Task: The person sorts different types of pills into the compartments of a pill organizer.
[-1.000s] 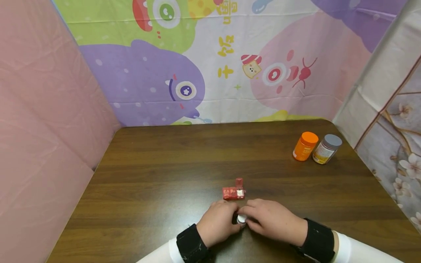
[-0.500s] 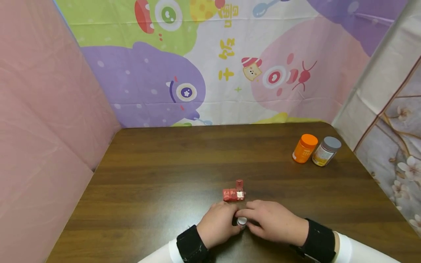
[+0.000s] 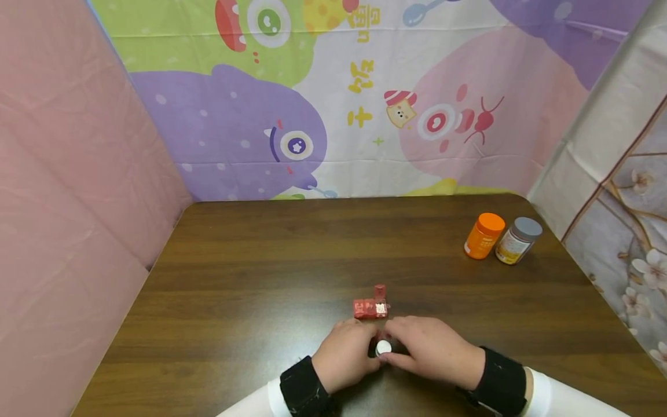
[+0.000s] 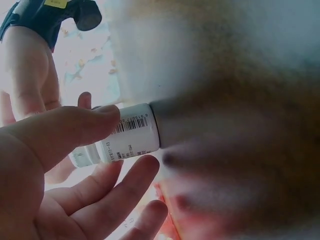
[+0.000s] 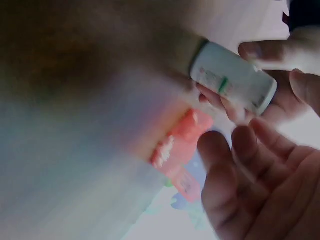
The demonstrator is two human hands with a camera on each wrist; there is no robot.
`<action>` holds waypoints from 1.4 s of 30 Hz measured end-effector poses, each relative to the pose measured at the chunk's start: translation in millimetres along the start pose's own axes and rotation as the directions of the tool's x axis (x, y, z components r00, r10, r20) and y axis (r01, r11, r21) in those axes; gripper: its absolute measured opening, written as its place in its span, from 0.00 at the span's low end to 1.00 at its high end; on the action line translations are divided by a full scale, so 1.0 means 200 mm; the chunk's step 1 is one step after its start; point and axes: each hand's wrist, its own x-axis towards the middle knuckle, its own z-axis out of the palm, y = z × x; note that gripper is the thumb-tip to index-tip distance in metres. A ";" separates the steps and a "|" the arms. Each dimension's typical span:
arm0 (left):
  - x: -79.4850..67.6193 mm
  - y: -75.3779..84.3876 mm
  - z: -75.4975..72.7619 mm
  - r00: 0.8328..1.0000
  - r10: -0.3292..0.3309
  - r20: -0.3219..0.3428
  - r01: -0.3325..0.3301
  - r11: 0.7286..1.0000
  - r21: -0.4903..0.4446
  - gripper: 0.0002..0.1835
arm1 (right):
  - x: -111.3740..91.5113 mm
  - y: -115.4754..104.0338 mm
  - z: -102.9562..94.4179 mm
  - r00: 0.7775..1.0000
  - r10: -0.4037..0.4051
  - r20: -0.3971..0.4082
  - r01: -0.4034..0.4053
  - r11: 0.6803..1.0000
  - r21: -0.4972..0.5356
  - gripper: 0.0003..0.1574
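A small white pill bottle (image 3: 383, 347) with its cap on stands upright on the table between my hands. My left hand (image 3: 346, 353) holds its body from the left; the left wrist view shows my thumb lying across the label of the bottle (image 4: 131, 131). Around the cap, my right hand (image 3: 438, 350) has its fingers and thumb spread apart. In the right wrist view, the right fingers (image 5: 215, 145) are loosely bent beside the bottle (image 5: 232, 77), with a gap between them and it. Just beyond stands a red pill case (image 3: 370, 308), one lid raised, white contents in that compartment.
An orange bottle (image 3: 483, 236) and a grey-lidded jar (image 3: 518, 240) stand side by side at the back right of the wooden table (image 3: 260, 260). A patterned cloth (image 3: 359, 162) hangs along the far edge, with further cloths at both sides.
My right thumb and fingers have spread from over the cap, so its white top shows more fully. The left hand keeps its hold on the bottle. The pill case stays where it was.
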 end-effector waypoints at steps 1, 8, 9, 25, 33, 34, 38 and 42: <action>0.00 0.00 0.00 1.000 -0.003 0.000 0.003 1.000 0.003 0.11 | 0.00 0.00 0.00 1.000 -0.028 -0.005 0.028 1.000 -0.007 0.14; 0.00 -0.01 -0.01 1.000 -0.014 0.018 0.014 1.000 0.016 0.09 | -0.01 0.02 -0.02 0.984 -0.178 0.009 0.178 0.983 -0.038 0.16; 0.00 -0.01 0.00 1.000 -0.011 0.013 0.011 1.000 0.020 0.09 | 0.00 0.02 -0.02 0.986 -0.167 0.017 0.168 0.985 -0.026 0.15; 0.00 0.00 0.00 1.000 0.001 0.002 -0.001 1.000 0.030 0.13 | 0.00 0.02 -0.01 0.991 -0.131 -0.011 0.131 0.991 -0.035 0.18; -0.01 0.00 -0.01 1.000 0.004 -0.007 -0.004 0.999 0.046 0.11 | 0.00 0.04 0.00 0.986 -0.170 -0.002 0.169 0.985 -0.016 0.15; -0.01 0.00 -0.01 1.000 0.007 -0.009 -0.006 0.999 0.049 0.11 | 0.00 0.04 0.01 0.986 -0.167 -0.005 0.167 0.986 -0.013 0.15; -0.01 0.00 0.00 1.000 0.015 -0.022 -0.014 0.998 0.058 0.11 | 0.00 0.04 0.02 0.987 -0.159 -0.007 0.159 0.987 0.004 0.14; -0.02 0.00 0.00 0.999 0.021 -0.028 -0.019 0.998 0.067 0.11 | 0.00 0.03 0.02 0.989 -0.149 -0.006 0.149 0.989 0.017 0.13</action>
